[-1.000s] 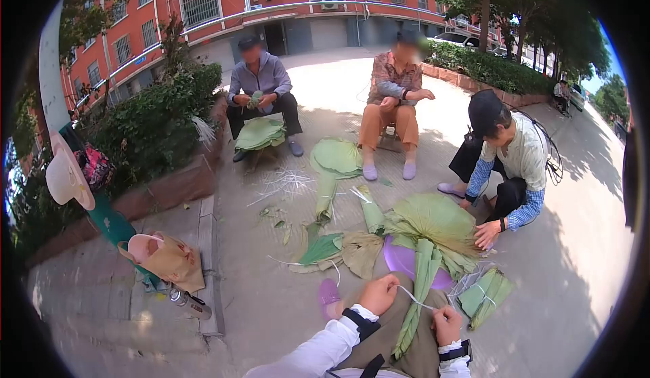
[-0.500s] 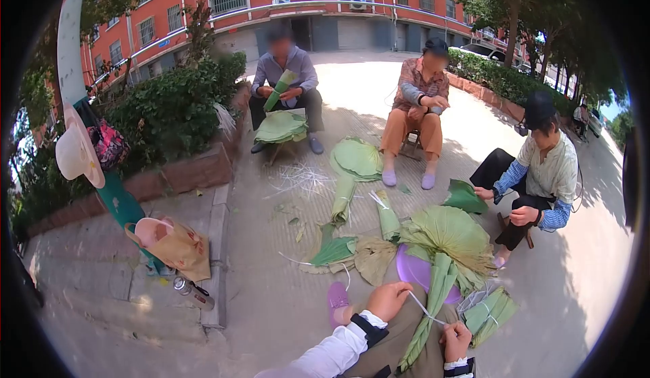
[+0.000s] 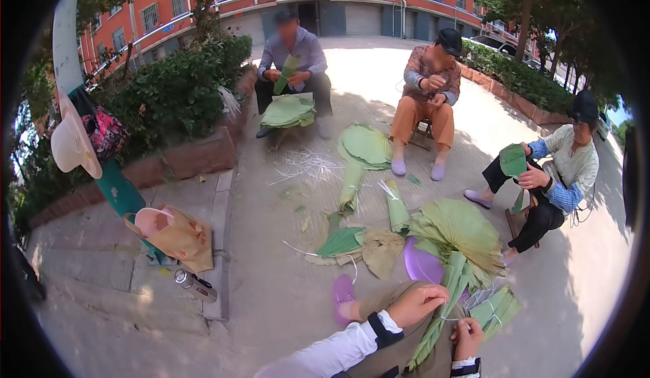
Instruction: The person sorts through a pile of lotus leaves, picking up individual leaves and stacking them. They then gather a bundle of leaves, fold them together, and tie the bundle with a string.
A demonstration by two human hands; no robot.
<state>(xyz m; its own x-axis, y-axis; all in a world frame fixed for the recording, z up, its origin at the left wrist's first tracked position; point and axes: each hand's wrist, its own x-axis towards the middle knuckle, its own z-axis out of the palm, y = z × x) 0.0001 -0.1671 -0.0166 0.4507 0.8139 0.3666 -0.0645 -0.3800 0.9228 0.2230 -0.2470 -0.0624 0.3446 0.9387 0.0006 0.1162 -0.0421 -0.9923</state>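
Note:
A long bundle of rolled green leaves (image 3: 458, 276) lies slanting across my lap, with a thin white string (image 3: 447, 319) around its middle. My left hand (image 3: 421, 303) is at the bundle's left side, fingers together and bent, their tips against the leaves; what they pinch does not show. On the other side, my right hand (image 3: 467, 337) is closed on the string's end, close to the bundle. Just right of it lies a tied leaf bundle (image 3: 497, 312). A purple basin (image 3: 421, 264) stands beyond my knees, partly under a pile of large dried leaves (image 3: 455, 232).
More leaf bundles (image 3: 397, 208), a leaf stack (image 3: 365, 145) and scattered white strings (image 3: 308, 166) lie on the pavement. Three people sit around, two handling leaves. At left are a paper bag (image 3: 183, 239), a thermos (image 3: 195, 285) and a post with a hat (image 3: 73, 141).
My left hand has moved right, up against the bundle, and the stretched string is now drawn close around the leaves. The person at right has raised a folded green leaf.

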